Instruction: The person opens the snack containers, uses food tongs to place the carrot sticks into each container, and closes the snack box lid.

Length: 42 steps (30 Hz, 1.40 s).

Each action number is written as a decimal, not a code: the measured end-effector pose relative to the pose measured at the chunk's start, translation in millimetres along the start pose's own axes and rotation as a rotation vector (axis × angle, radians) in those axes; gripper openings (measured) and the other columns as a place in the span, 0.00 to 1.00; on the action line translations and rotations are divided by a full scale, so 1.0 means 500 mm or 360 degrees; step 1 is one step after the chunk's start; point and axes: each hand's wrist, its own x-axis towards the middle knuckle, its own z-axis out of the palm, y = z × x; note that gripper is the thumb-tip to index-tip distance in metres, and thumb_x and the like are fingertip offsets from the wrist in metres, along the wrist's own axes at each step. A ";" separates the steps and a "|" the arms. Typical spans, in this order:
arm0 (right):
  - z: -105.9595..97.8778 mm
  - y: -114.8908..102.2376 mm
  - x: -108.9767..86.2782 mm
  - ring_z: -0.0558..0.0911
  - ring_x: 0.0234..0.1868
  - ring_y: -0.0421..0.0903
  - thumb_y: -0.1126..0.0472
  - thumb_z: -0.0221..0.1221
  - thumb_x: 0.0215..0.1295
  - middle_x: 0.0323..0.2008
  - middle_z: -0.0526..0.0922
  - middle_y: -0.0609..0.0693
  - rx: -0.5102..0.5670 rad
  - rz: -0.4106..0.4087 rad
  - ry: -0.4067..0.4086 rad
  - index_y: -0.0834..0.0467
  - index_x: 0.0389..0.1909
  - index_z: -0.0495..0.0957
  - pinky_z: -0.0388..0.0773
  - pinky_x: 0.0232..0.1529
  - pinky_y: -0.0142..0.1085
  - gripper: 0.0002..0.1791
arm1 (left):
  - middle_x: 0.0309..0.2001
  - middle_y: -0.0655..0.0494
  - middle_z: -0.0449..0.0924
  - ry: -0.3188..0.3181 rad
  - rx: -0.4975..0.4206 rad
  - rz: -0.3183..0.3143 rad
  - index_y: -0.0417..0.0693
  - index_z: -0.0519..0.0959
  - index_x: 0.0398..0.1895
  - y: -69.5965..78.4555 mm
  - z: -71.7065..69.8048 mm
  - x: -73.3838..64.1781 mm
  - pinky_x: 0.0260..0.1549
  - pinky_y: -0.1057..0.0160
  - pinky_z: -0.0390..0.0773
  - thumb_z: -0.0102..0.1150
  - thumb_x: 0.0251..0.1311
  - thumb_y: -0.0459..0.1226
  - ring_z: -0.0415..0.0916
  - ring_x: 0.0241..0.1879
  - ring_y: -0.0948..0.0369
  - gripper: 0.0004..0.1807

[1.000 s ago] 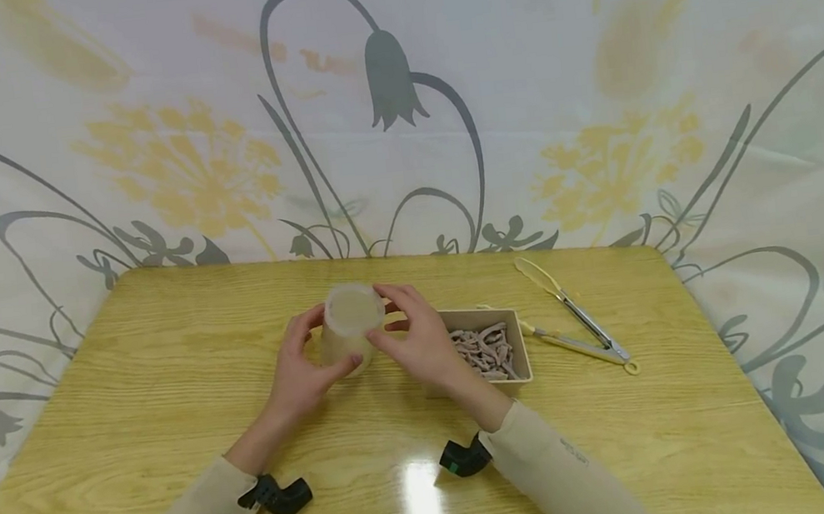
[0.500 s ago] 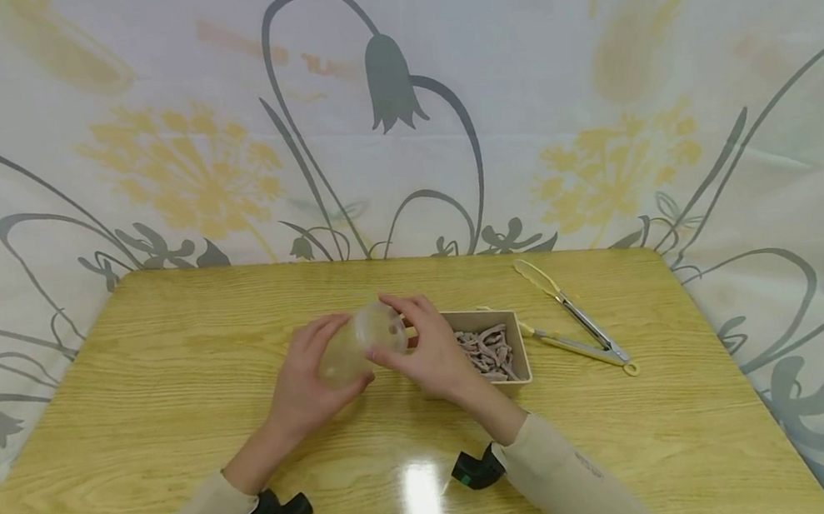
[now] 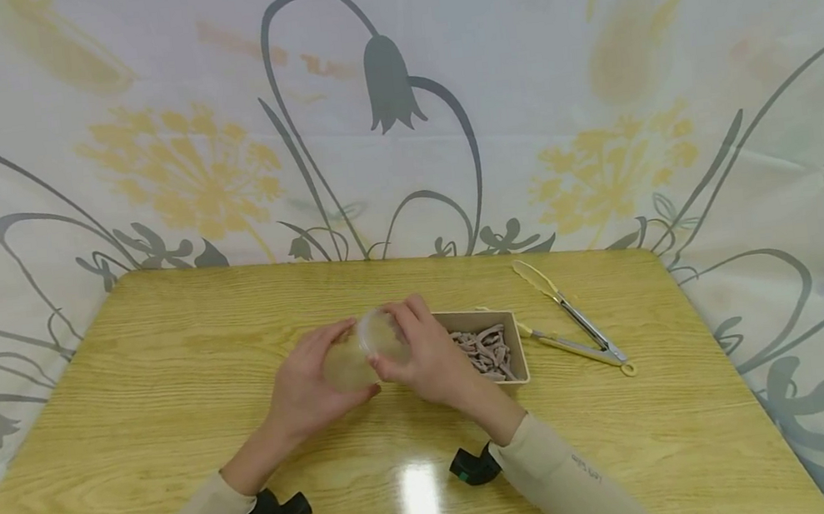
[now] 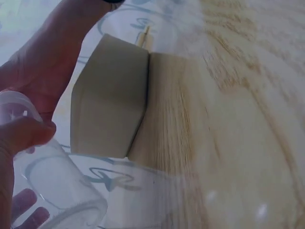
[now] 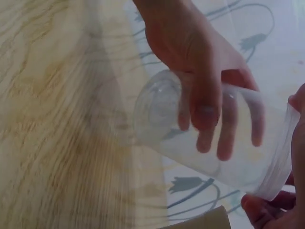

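Observation:
A clear plastic jar (image 3: 346, 366) is held up off the table in both hands, tilted on its side. My left hand (image 3: 309, 389) grips its body, with the thumb and fingers around the wall, also plain in the right wrist view on the jar (image 5: 219, 138). My right hand (image 3: 433, 355) holds the rimmed end, thumb on the near side. Whether a separate lid sits there, I cannot tell. No contents show through the jar (image 4: 62, 181) in the left wrist view. Partly behind my right hand stands a beige box (image 3: 522, 350) of greyish-brown strips (image 3: 490, 349).
Tongs (image 3: 588, 326) with cream tips lie spread on the table right of the box. The wooden table (image 3: 169, 383) ends at a flower-patterned curtain (image 3: 513, 70) behind and at the sides. Black wrist cameras (image 3: 284, 512) sit below both hands.
The jar has tipped from nearly upright to lying over, its rimmed end swinging right and down. My right hand has turned at that end. Box and tongs have stayed put.

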 end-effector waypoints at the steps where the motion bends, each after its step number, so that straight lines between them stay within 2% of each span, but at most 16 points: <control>1: -0.002 0.001 0.001 0.73 0.41 0.47 0.46 0.61 0.61 0.47 0.69 0.53 -0.0007 -0.0037 -0.0029 0.64 0.64 0.70 0.76 0.39 0.40 0.35 | 0.52 0.48 0.82 -0.0024 -0.0047 -0.0032 0.44 0.77 0.60 0.001 -0.001 -0.001 0.39 0.47 0.81 0.84 0.30 0.45 0.80 0.48 0.50 0.46; 6: -0.013 0.003 -0.001 0.73 0.54 0.50 0.53 0.63 0.60 0.59 0.68 0.56 0.0065 -0.0137 -0.0153 0.60 0.70 0.67 0.77 0.48 0.45 0.37 | 0.53 0.50 0.82 -0.0178 -0.0217 -0.0172 0.44 0.75 0.63 0.000 -0.008 -0.004 0.40 0.50 0.80 0.84 0.33 0.44 0.80 0.47 0.53 0.46; 10: -0.019 0.005 -0.005 0.68 0.63 0.52 0.57 0.64 0.56 0.67 0.64 0.56 0.0157 -0.0156 -0.0205 0.55 0.73 0.64 0.74 0.56 0.51 0.41 | 0.56 0.47 0.80 -0.0241 -0.0185 -0.0171 0.42 0.73 0.64 -0.003 -0.013 -0.006 0.44 0.48 0.80 0.83 0.36 0.44 0.79 0.51 0.51 0.47; 14: -0.018 0.008 -0.004 0.63 0.69 0.52 0.51 0.62 0.59 0.70 0.62 0.55 0.0169 -0.0132 -0.0172 0.52 0.76 0.61 0.70 0.60 0.56 0.43 | 0.56 0.47 0.79 -0.0237 -0.0115 -0.0140 0.42 0.73 0.65 -0.005 -0.015 -0.007 0.47 0.45 0.79 0.83 0.36 0.46 0.78 0.53 0.49 0.48; 17: -0.017 0.007 -0.003 0.66 0.66 0.53 0.44 0.61 0.63 0.67 0.65 0.54 0.0137 -0.0047 -0.0113 0.50 0.76 0.61 0.72 0.57 0.54 0.41 | 0.56 0.48 0.80 -0.0214 -0.0057 -0.0092 0.43 0.73 0.65 -0.005 -0.015 -0.008 0.49 0.44 0.77 0.83 0.36 0.46 0.76 0.55 0.49 0.48; 19: -0.017 0.005 -0.004 0.71 0.60 0.52 0.43 0.61 0.65 0.64 0.68 0.54 0.0132 0.0015 -0.0093 0.51 0.74 0.64 0.75 0.54 0.50 0.39 | 0.56 0.48 0.80 -0.0194 -0.0013 -0.0049 0.43 0.72 0.65 -0.005 -0.015 -0.009 0.49 0.43 0.78 0.83 0.37 0.46 0.76 0.56 0.48 0.48; 22: -0.018 0.005 -0.003 0.76 0.51 0.50 0.45 0.62 0.66 0.60 0.71 0.52 0.0175 0.0058 -0.0111 0.53 0.71 0.69 0.78 0.47 0.43 0.35 | 0.55 0.49 0.79 -0.0173 0.0049 0.0004 0.44 0.72 0.65 -0.005 -0.015 -0.009 0.47 0.44 0.79 0.83 0.37 0.47 0.76 0.56 0.49 0.48; 24: -0.021 0.006 -0.003 0.76 0.51 0.49 0.49 0.64 0.65 0.60 0.72 0.52 0.0235 0.0039 -0.0128 0.55 0.69 0.71 0.79 0.47 0.43 0.33 | 0.55 0.49 0.79 -0.0170 0.0073 0.0022 0.45 0.72 0.65 -0.004 -0.015 -0.009 0.45 0.45 0.80 0.84 0.36 0.47 0.76 0.55 0.49 0.48; 29: -0.026 0.012 -0.002 0.71 0.64 0.49 0.63 0.65 0.56 0.65 0.70 0.51 0.0346 -0.0143 -0.0173 0.56 0.68 0.73 0.72 0.59 0.48 0.35 | 0.54 0.50 0.79 -0.0187 0.0073 0.0009 0.45 0.72 0.65 -0.006 -0.015 -0.009 0.42 0.47 0.81 0.84 0.36 0.46 0.76 0.54 0.50 0.48; 32: -0.027 0.013 -0.002 0.65 0.70 0.48 0.65 0.63 0.54 0.69 0.67 0.50 0.0390 -0.0204 -0.0198 0.56 0.70 0.71 0.67 0.64 0.51 0.38 | 0.53 0.49 0.79 -0.0192 0.0065 -0.0014 0.44 0.72 0.65 -0.008 -0.015 -0.009 0.43 0.46 0.80 0.84 0.36 0.45 0.76 0.54 0.50 0.49; 35: -0.025 0.009 -0.003 0.64 0.70 0.49 0.58 0.65 0.59 0.70 0.65 0.50 0.0350 -0.0110 -0.0176 0.54 0.71 0.68 0.68 0.63 0.53 0.37 | 0.54 0.48 0.79 -0.0180 0.0077 -0.0018 0.43 0.72 0.65 -0.008 -0.016 -0.009 0.44 0.45 0.80 0.84 0.36 0.46 0.76 0.54 0.49 0.49; 38: -0.022 0.004 -0.002 0.70 0.64 0.49 0.50 0.67 0.62 0.67 0.68 0.50 0.0271 0.0033 -0.0151 0.53 0.71 0.69 0.73 0.58 0.49 0.36 | 0.54 0.48 0.79 -0.0176 0.0097 -0.0007 0.44 0.72 0.65 -0.008 -0.015 -0.009 0.44 0.45 0.80 0.84 0.36 0.46 0.75 0.55 0.49 0.49; 40: -0.020 0.002 -0.001 0.73 0.60 0.47 0.50 0.67 0.63 0.65 0.71 0.50 0.0252 0.0089 -0.0151 0.54 0.70 0.70 0.77 0.54 0.45 0.35 | 0.54 0.49 0.79 -0.0179 0.0106 -0.0001 0.44 0.72 0.65 -0.008 -0.014 -0.009 0.44 0.45 0.80 0.84 0.36 0.47 0.76 0.55 0.49 0.48; 42: -0.020 0.003 0.000 0.75 0.58 0.47 0.52 0.68 0.63 0.63 0.73 0.49 0.0279 0.0082 -0.0160 0.54 0.69 0.71 0.78 0.53 0.44 0.34 | 0.54 0.49 0.79 -0.0189 0.0102 -0.0007 0.45 0.72 0.65 -0.009 -0.014 -0.010 0.44 0.45 0.80 0.84 0.36 0.47 0.76 0.55 0.50 0.48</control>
